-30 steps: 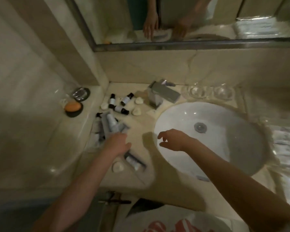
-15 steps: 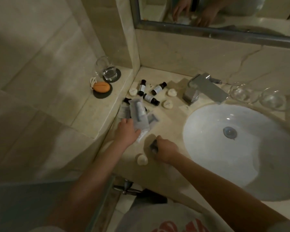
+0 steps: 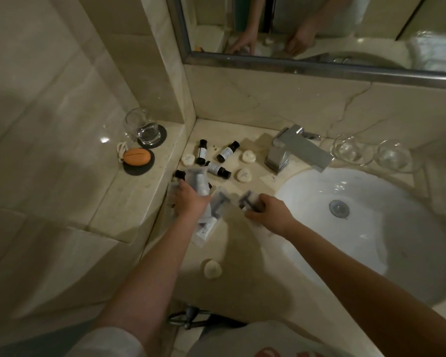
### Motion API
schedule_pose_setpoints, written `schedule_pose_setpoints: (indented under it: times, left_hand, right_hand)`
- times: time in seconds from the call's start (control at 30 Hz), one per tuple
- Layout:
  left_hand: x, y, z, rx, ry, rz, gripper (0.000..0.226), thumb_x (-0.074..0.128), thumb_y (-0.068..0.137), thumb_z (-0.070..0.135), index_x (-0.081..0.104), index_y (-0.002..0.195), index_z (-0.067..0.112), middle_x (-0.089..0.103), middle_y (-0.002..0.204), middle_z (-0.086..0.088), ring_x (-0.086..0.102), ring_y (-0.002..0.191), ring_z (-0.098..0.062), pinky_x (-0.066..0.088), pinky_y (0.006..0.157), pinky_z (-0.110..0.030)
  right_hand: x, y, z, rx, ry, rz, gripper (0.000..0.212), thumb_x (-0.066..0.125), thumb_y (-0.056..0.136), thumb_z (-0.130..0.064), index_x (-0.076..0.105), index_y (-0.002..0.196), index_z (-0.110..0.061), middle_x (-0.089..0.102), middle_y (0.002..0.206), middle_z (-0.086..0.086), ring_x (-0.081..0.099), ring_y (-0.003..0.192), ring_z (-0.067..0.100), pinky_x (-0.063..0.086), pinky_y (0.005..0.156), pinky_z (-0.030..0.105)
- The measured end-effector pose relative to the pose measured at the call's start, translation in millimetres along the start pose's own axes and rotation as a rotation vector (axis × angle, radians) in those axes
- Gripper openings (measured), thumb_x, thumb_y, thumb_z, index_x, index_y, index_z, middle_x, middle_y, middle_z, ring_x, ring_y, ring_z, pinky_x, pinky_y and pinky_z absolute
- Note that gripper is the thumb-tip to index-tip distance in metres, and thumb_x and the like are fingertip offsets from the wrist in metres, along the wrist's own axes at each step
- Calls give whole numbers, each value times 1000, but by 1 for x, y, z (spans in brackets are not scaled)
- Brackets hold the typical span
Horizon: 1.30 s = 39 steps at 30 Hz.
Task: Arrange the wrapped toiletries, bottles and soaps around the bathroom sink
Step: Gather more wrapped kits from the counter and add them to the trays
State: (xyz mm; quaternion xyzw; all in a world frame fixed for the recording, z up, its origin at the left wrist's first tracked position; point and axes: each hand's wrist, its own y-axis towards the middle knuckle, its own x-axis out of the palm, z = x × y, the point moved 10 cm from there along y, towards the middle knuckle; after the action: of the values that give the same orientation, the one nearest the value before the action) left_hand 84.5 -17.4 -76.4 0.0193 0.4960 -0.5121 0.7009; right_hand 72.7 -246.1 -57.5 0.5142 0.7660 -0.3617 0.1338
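My left hand (image 3: pixel 189 200) grips a bunch of wrapped toiletry packets (image 3: pixel 199 182) at the counter's left edge; more packets (image 3: pixel 206 228) hang below the palm. My right hand (image 3: pixel 264 212) holds another clear-wrapped packet (image 3: pixel 250 200) lifted just left of the white sink (image 3: pixel 371 228). Three small dark-capped bottles (image 3: pixel 218 169) lie on their sides behind, and a fourth bottle (image 3: pixel 179 174) peeks out beside the left hand. Round wrapped soaps (image 3: pixel 244 174) sit among them; one soap (image 3: pixel 212 269) lies alone near the front edge.
A chrome faucet (image 3: pixel 291 149) stands behind the sink, with two glass dishes (image 3: pixel 371 153) to its right. On the raised left ledge sit a glass tumbler (image 3: pixel 142 130) on a coaster and an orange soap (image 3: pixel 136 156). A mirror (image 3: pixel 319 34) hangs above.
My right hand has picked the wrapped packet up off the counter and raised it toward the left hand's bunch. The left hand has kept its grip. The view has shifted.
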Motion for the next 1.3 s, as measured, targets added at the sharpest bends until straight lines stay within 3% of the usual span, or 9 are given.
schedule_pose_setpoints:
  times: [0.13,0.23,0.37,0.57,0.63,0.77,1.0,1.13,1.3]
  left_hand:
    - [-14,-6,15,70,9,115,69,68,81,19,31,139,9,49,135,-16,52,120,-35,47,93,-46]
    - [-8,-8,17,96,-67,29,33,59,87,13,51,118,6,58,123,-14,57,112,-31,48,84,-37]
    - [-9,-20,29,204,-168,-18,12,58,87,17,55,96,9,60,100,-9,60,98,-27,48,75,-33]
    - [7,-77,82,360,-308,-109,18,61,86,23,56,97,10,60,88,-2,57,74,-13,44,57,-24]
    - [24,-98,100,388,-351,-171,15,62,85,22,55,97,16,60,87,2,58,75,-10,44,58,-22]
    - [68,-137,133,437,-363,-291,15,63,85,19,55,97,15,62,90,0,60,78,-13,48,60,-23]
    - [163,-198,202,540,-268,-418,16,65,80,13,56,91,6,61,87,-12,58,74,-23,49,70,-39]
    - [226,-239,237,556,-243,-548,13,65,77,15,56,85,11,61,81,-5,57,70,-19,48,69,-37]
    - [301,-280,273,559,-201,-652,45,61,60,29,56,93,-1,59,84,-10,58,76,-22,51,70,-41]
  right_hand:
    - [0,5,3,22,24,-21,25,67,81,-24,48,97,-18,56,89,0,50,71,9,39,59,19]
    - [2,3,1,23,107,-76,36,67,79,-14,44,107,-15,56,98,6,56,80,17,48,64,23]
    - [-21,-7,-1,-5,283,-23,34,70,78,-10,51,105,-16,59,98,5,61,83,21,56,73,33]
    - [-85,-43,18,4,622,149,30,70,79,-6,57,105,-9,66,90,9,66,69,18,55,59,27]
    - [-106,-60,34,28,696,191,29,68,80,-4,56,106,-8,66,86,6,66,64,11,54,54,22]
    - [-144,-90,79,75,739,279,36,63,78,8,53,108,-10,63,94,10,62,76,23,52,55,26]
    - [-217,-156,183,177,740,553,34,68,75,7,51,84,-21,62,81,5,61,51,2,50,46,19]
    - [-251,-199,247,278,766,688,31,63,74,10,54,91,-14,63,81,9,60,54,10,51,46,21]
    - [-292,-239,316,369,803,818,34,57,74,13,55,95,-13,63,80,8,60,49,7,50,45,22]
